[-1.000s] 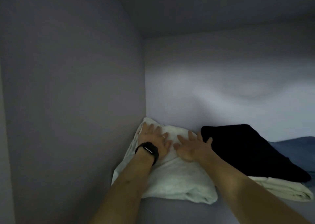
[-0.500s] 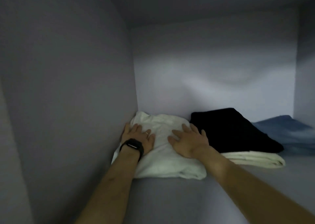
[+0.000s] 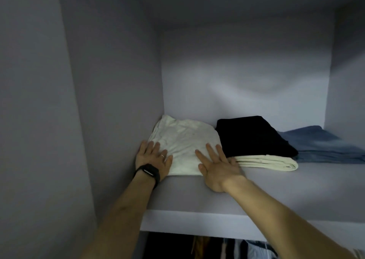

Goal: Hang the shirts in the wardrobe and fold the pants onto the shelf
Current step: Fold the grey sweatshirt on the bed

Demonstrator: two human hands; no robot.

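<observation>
Folded white pants (image 3: pixel 185 140) lie in the back left corner of the wardrobe shelf (image 3: pixel 276 191). My left hand (image 3: pixel 153 158), with a black wristband, rests flat on the pile's front left corner, fingers straight. My right hand (image 3: pixel 217 166) lies flat at the pile's front right edge, fingers spread. To the right, folded black pants (image 3: pixel 252 136) sit on top of a folded cream garment (image 3: pixel 268 162). Folded blue jeans (image 3: pixel 324 146) lie at the far right.
The wardrobe's left wall (image 3: pixel 118 101) stands right beside the white pile. The shelf's front edge (image 3: pixel 197 223) runs below my forearms. Under the shelf, hanging clothes (image 3: pixel 227 249) show in the dark.
Both hands have slid back from the middle of the white pile to its front edge. The camera has pulled back, so the shelf's front edge and the space below now show.
</observation>
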